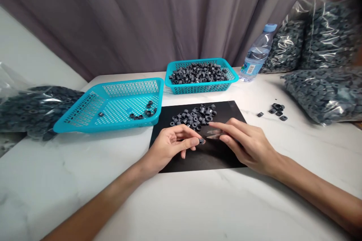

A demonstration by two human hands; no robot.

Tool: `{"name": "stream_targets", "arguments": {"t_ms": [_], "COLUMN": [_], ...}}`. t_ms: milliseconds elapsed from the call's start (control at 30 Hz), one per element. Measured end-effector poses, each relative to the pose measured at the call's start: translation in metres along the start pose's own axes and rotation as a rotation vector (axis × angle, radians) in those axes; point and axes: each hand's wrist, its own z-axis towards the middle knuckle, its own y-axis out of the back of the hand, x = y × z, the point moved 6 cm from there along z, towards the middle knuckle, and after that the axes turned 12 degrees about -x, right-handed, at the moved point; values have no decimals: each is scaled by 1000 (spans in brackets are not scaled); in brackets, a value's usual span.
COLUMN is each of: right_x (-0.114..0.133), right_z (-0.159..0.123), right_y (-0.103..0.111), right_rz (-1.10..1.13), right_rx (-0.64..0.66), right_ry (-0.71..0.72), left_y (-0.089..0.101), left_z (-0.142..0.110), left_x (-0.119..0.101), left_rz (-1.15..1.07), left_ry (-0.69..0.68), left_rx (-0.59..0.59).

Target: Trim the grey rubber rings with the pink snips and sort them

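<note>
My left hand (175, 143) pinches a small dark grey ring-shaped part (201, 141) between thumb and fingertips, above a black mat (186, 162). My right hand (246, 139) is closed around a small metal tool with two pointed tips (215, 134); its handle is hidden in the palm, so I cannot tell snips from tweezers. The tips point left at the held part, a short way apart from it. Just beyond both hands lies a heap of similar grey parts (195, 117) on the mat.
A blue basket (113, 127) at the left holds several grey parts; a fuller blue basket (202, 88) stands at the back. A water bottle (256, 58), loose parts (277, 109) and clear bags of parts (328, 94) are on the right. Another bag (39, 105) lies far left.
</note>
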Motion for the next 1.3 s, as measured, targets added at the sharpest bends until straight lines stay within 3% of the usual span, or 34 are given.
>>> {"name": "stream_targets", "arguments": {"t_ms": [400, 1300], "right_x": [23, 27], "right_z": [1, 3], "right_y": [0, 3], "right_rz": [-171, -199], "right_rx": [-189, -269], "right_ry": [234, 290], "left_y": [2, -4], "left_z": [-3, -9], "left_x": [-1, -3], "left_rz": [-112, -177], "left_ry": [67, 142], "left_rx": [-7, -42]}}
